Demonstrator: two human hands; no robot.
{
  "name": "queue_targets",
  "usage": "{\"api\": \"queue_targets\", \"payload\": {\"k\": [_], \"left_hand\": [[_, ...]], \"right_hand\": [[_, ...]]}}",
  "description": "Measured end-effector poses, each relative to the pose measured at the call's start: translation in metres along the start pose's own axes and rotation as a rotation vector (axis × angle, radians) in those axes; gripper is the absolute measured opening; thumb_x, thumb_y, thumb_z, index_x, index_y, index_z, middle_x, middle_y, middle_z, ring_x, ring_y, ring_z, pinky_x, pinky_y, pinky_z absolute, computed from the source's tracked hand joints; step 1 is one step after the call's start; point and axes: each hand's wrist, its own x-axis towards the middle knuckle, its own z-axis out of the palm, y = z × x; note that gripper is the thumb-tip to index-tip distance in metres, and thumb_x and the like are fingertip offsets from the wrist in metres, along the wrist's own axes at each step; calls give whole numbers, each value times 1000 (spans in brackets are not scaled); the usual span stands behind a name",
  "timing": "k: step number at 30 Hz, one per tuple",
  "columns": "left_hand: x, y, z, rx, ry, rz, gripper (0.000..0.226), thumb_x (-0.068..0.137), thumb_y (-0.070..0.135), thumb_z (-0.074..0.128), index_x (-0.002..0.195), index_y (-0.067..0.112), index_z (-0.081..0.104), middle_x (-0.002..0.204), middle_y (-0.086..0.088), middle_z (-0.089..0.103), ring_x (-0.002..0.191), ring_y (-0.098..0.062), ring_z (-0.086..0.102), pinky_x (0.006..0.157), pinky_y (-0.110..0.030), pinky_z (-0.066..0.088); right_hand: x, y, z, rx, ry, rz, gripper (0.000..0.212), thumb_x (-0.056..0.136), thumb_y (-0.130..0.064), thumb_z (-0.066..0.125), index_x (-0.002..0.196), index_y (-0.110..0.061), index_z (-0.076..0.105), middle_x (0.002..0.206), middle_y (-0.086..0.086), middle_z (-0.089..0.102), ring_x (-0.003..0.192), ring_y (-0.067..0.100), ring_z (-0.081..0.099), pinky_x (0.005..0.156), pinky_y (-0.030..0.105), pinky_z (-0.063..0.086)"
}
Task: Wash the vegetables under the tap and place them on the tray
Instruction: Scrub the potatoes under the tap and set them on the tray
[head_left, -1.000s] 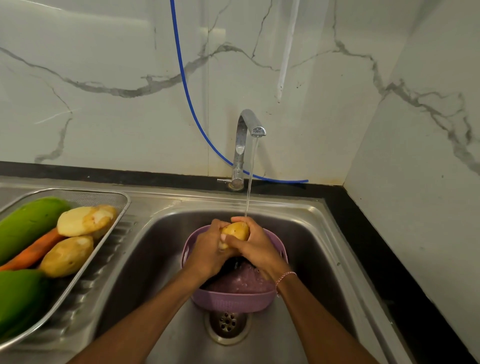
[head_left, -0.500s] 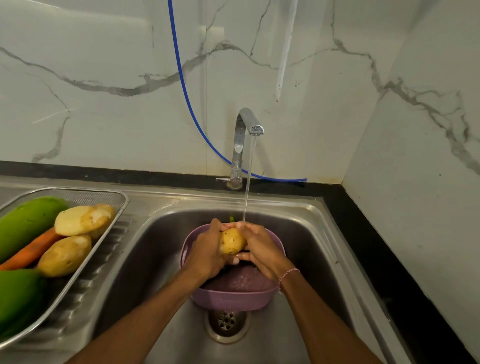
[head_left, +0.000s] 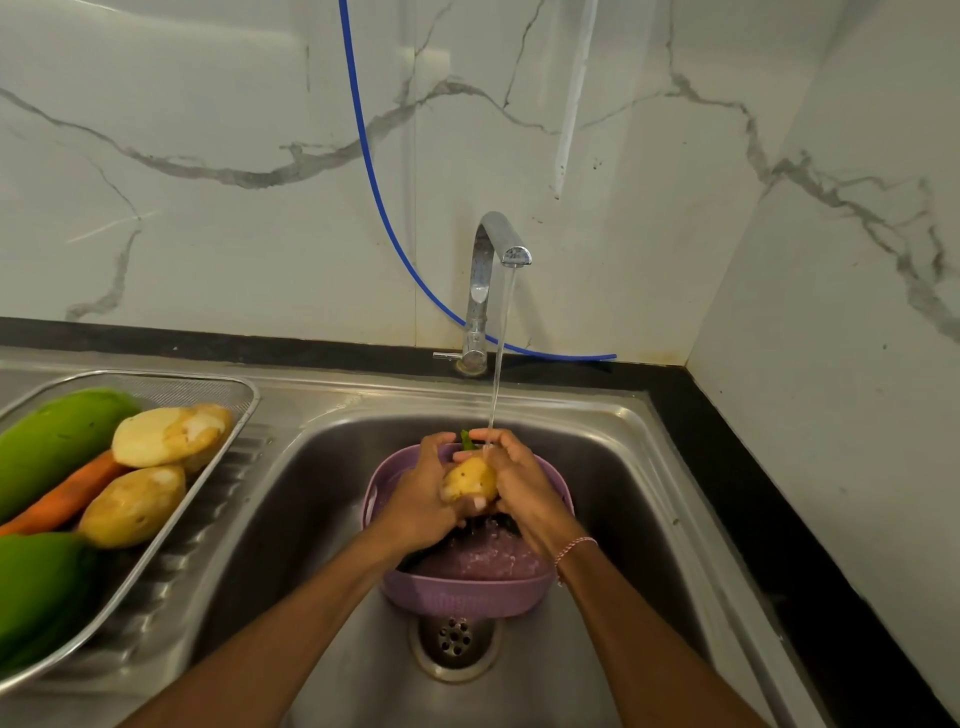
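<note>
Sink (head_left: 623, 493), stainless steel, fills the lower centre of the frame, with black bench (head_left: 737, 467) along its right edge. Tray (head_left: 250, 396), wire mesh, sits on the drainer at mid-left and already carries two large green vegetables (head_left: 57, 441), a carrot (head_left: 67, 499) and two washed potatoes (head_left: 171, 434).

Purple colander (head_left: 467, 600) stands in the basin over the drain (head_left: 454, 639). Water is pooled and splashing inside it, and a green item shows at its far rim, mostly hidden behind the hands.

Left hand (head_left: 415, 501) and right hand (head_left: 522, 486) meet above the colander, fingers of both clenched round a third potato (head_left: 470, 480). Tap (head_left: 491, 260) is running. The stream lands on the right hand's fingers at the top of the potato.

Change noted: a second ago the potato was held high, its upper face bare to the stream. It has since dropped lower between the palms and rolled, so a different side now faces the camera. The hands have not left the colander.

Assessment: this is rubbing under water, so the washing step on this potato is still in progress and transfer to the tray has not begun. Its wet skin may slip during the carry to the left. At least the green item appears left to wash.
</note>
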Motion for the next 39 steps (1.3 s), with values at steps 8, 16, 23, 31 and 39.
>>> {"api": "queue_targets", "payload": {"k": [8, 16, 23, 31, 39], "left_hand": [[1, -2, -6, 28, 128, 39, 93, 67, 6, 94, 144, 20, 43, 117, 6, 64, 94, 7, 59, 71, 0, 45], [2, -7, -16, -13, 180, 33, 90, 54, 14, 101, 124, 40, 52, 108, 14, 77, 103, 0, 70, 92, -36, 60], [3, -6, -15, 5, 157, 97, 86, 56, 11, 100, 126, 29, 55, 108, 16, 74, 97, 6, 70, 86, -21, 60], [6, -14, -16, -78, 159, 55, 80, 57, 14, 97, 118, 42, 55, 111, 11, 77, 103, -11, 73, 88, -46, 63], [6, -18, -23, -401, -9, -126, 43, 78, 30, 84, 117, 35, 66, 123, -6, 70, 116, -26, 68, 98, -51, 58]], "right_hand": [[-5, -5, 4, -132, -46, -148, 37, 98, -19, 74, 133, -21, 62, 123, 1, 73, 110, 17, 71, 86, 26, 63], [-6, -14, -7, 270, -152, -4, 30, 112, -14, 46, 137, -15, 62, 131, 8, 73, 125, 29, 68, 104, 52, 57], [-10, -13, 4, -131, -90, -167, 46, 89, -10, 82, 131, -19, 65, 120, 0, 74, 108, 16, 72, 88, 29, 63], [-7, -19, -9, 238, -182, 54, 31, 103, -7, 60, 132, -14, 69, 130, 14, 72, 123, 32, 69, 98, 48, 61], [-10, -18, -12, 319, -241, 122, 32, 111, -19, 50, 137, -8, 66, 133, 22, 69, 119, 36, 71, 99, 52, 60]]}}
